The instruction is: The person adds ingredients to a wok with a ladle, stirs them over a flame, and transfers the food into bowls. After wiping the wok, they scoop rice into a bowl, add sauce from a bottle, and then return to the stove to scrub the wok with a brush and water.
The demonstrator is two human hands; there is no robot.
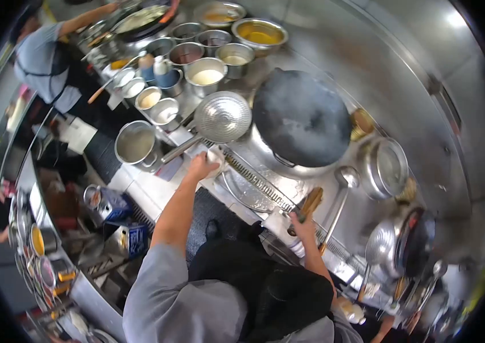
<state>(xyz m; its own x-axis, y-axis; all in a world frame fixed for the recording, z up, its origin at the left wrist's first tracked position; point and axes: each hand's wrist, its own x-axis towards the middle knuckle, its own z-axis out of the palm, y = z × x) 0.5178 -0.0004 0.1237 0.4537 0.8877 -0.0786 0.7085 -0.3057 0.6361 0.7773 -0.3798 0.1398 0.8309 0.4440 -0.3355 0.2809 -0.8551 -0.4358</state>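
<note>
My left hand (201, 166) is closed on a folded whitish cloth (216, 161) at the front edge of the stove counter, just below a large perforated strainer (223, 118). My right hand (304, 226) is wrapped round a brown wok brush (312, 202), its bristle end pointing up and away from me. Between and beyond both hands, a big dark wok (302, 117) sits on the burner with pale smoke or steam over it. A long-handled ladle (346, 178) lies on the counter to the right of my right hand.
Several metal pots of sauces and powders (206, 75) stand at the back left, near a bowl of yellow oil (260, 35). A steel pot (138, 144) is left of the strainer. Another wok (416, 243) stands at right. A co-worker (48, 60) works at far left.
</note>
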